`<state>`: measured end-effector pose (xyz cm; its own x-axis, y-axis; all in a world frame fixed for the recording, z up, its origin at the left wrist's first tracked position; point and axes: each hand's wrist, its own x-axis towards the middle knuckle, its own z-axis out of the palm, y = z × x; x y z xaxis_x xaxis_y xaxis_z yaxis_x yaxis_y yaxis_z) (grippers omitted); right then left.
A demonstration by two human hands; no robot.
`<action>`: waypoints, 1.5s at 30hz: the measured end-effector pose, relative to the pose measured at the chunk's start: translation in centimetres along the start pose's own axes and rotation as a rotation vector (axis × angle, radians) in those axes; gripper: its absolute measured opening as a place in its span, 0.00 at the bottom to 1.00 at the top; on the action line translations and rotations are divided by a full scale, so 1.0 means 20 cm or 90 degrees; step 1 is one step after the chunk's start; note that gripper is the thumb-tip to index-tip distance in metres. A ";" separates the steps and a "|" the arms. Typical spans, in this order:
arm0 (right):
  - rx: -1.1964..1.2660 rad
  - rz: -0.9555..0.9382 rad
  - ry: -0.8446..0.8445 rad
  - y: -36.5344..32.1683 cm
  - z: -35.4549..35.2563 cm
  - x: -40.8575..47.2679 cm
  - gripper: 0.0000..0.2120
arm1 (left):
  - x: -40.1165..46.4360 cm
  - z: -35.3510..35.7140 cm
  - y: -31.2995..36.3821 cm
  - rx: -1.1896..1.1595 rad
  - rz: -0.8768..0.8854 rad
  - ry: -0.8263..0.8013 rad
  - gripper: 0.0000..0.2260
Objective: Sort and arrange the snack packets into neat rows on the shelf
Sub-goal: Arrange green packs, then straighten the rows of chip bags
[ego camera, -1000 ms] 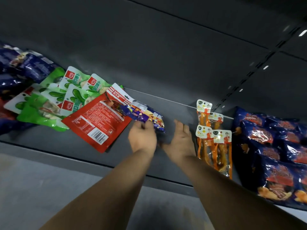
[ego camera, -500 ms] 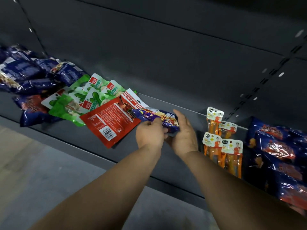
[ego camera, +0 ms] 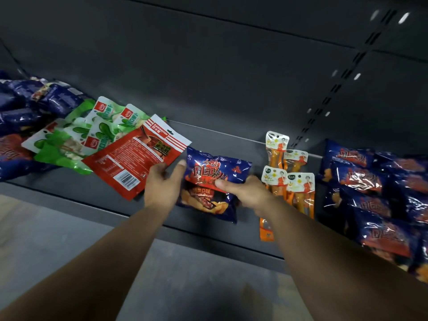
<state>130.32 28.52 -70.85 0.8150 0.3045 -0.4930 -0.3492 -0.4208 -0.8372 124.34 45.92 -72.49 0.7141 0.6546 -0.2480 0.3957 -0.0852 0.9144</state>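
Head view. One blue chip packet [ego camera: 214,181] is held over the dark shelf [ego camera: 222,144], face up, between the two hands. The left hand [ego camera: 162,188] grips its left edge, thumb on the front. The right hand [ego camera: 247,193] grips its right side, thumb laid across the printed face. Both hands are clamped on this one packet and stand apart by its width.

Count of stock on the shelf:
- One red flat packet [ego camera: 134,158], label side up with barcode showing, just left of the left hand and overlapping the green pile.
- Green packets [ego camera: 92,135]: at least four in a loose, overlapping heap; exact number cannot be told.
- Orange stick packets [ego camera: 289,179]: four plainly seen in two rows of two, a fifth partly hidden behind the right forearm.
- Blue packets in rows [ego camera: 375,193] at the right: several, too blurred to count.
- A blue heap [ego camera: 27,107] at far left, uncounted.

Against the frame half a second earlier: the held packet then lay end-on and folded small between the hands; it now shows its full front. The hands stood close together then and are wider apart now. The shelf stock has not shifted.
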 end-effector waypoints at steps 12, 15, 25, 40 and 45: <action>0.086 0.094 -0.079 0.04 0.04 0.01 0.23 | -0.04 -0.03 -0.09 -0.090 -0.075 -0.400 0.23; 0.103 0.105 -0.067 0.06 0.05 0.02 0.27 | -0.04 -0.01 -0.11 -0.094 -0.070 -0.350 0.20; 0.161 0.095 -0.091 0.07 0.06 0.03 0.28 | 0.00 -0.02 -0.14 -0.169 -0.109 -0.325 0.18; 0.141 0.049 -0.072 0.09 0.08 0.03 0.29 | -0.03 -0.01 -0.11 -0.176 -0.157 -0.339 0.30; 0.131 0.036 -0.086 0.08 0.10 0.03 0.28 | -0.04 -0.03 -0.10 -0.178 -0.149 -0.311 0.17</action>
<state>129.35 29.85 -72.98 0.7267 0.4029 -0.5565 -0.4912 -0.2617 -0.8308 122.60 46.04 -73.92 0.8350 0.2060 -0.5103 0.4549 0.2635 0.8507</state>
